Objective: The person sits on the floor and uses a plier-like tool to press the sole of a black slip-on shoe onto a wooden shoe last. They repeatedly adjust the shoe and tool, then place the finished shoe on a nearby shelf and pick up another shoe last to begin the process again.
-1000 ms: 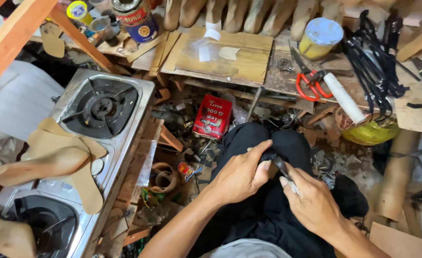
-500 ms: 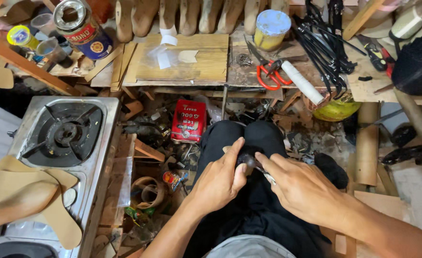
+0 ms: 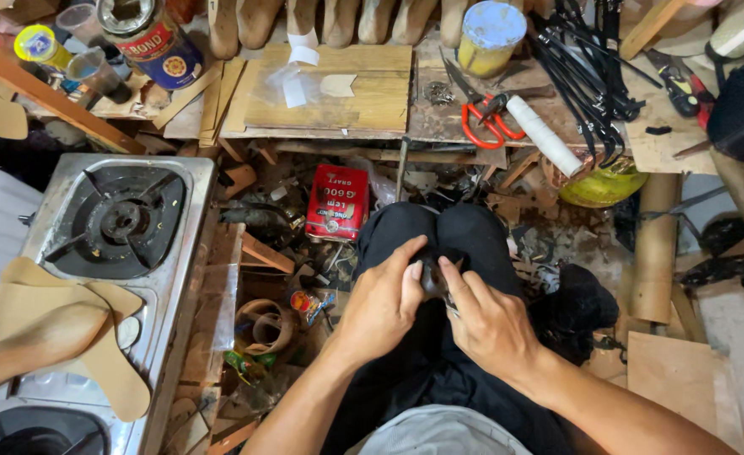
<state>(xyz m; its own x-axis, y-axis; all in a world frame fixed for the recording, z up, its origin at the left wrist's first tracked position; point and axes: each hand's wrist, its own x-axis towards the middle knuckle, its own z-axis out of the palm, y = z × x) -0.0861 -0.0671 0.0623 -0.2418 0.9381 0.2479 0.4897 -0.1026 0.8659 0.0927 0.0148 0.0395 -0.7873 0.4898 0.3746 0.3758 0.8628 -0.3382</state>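
Observation:
My left hand (image 3: 382, 305) and my right hand (image 3: 483, 320) meet over my lap, both closed on a small dark piece (image 3: 432, 275) held between thumbs and fingertips. A thin metal tool pokes out under my right thumb; its shape is mostly hidden. My knees in black trousers (image 3: 439, 232) lie just beyond the hands.
A low wooden bench (image 3: 338, 101) ahead carries red-handled scissors (image 3: 486, 118), a white roll (image 3: 545, 135), a blue-lidded yellow tin (image 3: 488, 35), black straps (image 3: 587, 67) and a glue can (image 3: 148, 38). A gas stove (image 3: 119, 223) with tan insoles (image 3: 68, 324) stands left. A red tin (image 3: 336, 202) lies among floor scraps.
The view has drifted down and left, so the bench sits higher in frame. My hands have closed tighter together on the dark piece, the right thumb now pressing on it.

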